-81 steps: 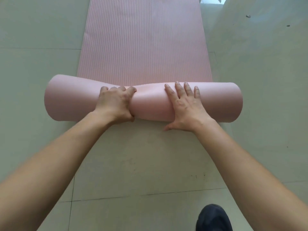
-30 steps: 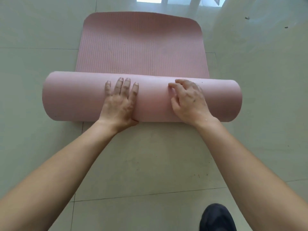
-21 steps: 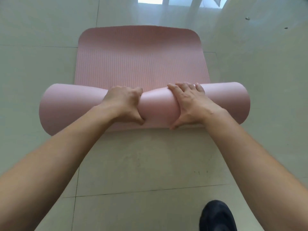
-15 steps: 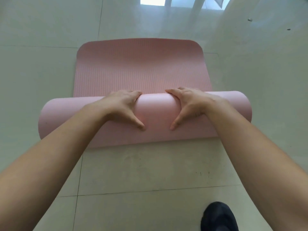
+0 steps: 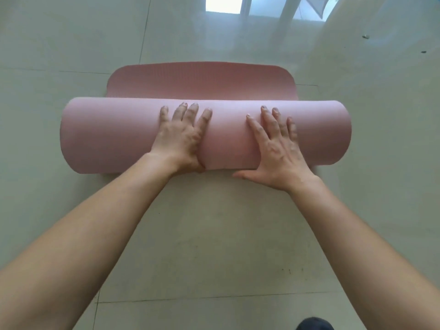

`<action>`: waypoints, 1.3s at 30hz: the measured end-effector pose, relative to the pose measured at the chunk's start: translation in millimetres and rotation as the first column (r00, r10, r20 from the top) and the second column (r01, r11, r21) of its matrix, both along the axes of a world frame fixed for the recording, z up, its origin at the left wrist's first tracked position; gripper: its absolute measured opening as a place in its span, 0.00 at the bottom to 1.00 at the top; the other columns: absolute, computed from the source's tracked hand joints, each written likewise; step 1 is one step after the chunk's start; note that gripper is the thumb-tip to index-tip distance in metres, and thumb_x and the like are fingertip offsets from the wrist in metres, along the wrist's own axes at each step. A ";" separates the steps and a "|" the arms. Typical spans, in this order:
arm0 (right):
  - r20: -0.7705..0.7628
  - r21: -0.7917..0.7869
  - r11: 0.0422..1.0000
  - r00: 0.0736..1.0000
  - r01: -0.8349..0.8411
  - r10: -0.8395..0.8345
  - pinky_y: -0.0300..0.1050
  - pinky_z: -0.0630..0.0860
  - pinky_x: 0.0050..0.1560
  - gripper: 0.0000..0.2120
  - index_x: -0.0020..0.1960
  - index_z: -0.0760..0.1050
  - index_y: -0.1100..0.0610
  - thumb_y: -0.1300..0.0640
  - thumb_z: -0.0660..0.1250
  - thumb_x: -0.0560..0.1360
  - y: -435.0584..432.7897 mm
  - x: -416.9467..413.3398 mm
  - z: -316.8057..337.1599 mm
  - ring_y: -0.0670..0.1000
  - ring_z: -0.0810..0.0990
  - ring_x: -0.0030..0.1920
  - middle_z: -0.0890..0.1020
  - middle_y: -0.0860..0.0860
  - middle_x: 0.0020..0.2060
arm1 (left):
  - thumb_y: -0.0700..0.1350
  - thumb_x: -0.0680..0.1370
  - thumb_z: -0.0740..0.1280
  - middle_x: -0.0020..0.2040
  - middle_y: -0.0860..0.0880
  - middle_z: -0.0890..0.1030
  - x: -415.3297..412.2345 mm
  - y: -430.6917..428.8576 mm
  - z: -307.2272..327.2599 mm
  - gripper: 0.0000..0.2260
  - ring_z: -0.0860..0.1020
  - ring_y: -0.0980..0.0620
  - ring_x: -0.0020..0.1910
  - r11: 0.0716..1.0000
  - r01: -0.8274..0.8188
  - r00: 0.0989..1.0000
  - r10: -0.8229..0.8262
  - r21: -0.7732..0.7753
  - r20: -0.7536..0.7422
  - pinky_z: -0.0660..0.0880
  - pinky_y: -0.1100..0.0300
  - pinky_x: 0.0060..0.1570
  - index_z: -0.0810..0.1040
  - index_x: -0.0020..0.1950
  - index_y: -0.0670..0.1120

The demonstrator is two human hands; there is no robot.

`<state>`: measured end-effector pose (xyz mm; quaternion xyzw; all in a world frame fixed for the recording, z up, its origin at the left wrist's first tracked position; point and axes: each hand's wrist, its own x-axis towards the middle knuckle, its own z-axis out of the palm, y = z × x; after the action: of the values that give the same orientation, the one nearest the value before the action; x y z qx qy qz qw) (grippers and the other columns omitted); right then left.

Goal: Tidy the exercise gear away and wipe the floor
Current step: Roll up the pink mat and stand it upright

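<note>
Rolled pink foam exercise mat [image 5: 114,136], long axis left-to-right across mid-frame; my left hand [image 5: 182,139] and right hand [image 5: 277,148] press flat on it, fingers straight, spread, pointing toward the unrolled tail [image 5: 202,82] above.

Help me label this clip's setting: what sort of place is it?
Likely an indoor room, perhaps a home: glossy pale floor tiles, a part-rolled pink exercise mat, and a window's reflection.
</note>
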<state>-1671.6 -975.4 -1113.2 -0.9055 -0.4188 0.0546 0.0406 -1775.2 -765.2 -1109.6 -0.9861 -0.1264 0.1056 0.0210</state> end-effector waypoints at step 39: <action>-0.937 -0.111 -0.020 -0.098 0.994 0.335 0.59 0.77 0.62 0.24 0.58 0.75 0.47 0.34 0.72 0.68 3.9 4.4 -16.0 0.59 0.78 0.61 0.79 0.54 0.59 | 0.71 0.53 0.72 0.66 0.48 0.74 12.4 11.6 32.2 0.54 0.74 0.44 0.64 0.968 -0.111 0.993 0.102 -0.224 -0.052 0.72 0.48 0.62 0.55 0.76 0.61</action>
<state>-1667.3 -971.5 -1129.2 -0.4666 0.2396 0.3052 0.7948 -1762.7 -753.6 -1077.4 -0.9715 -0.1659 0.1401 -0.0948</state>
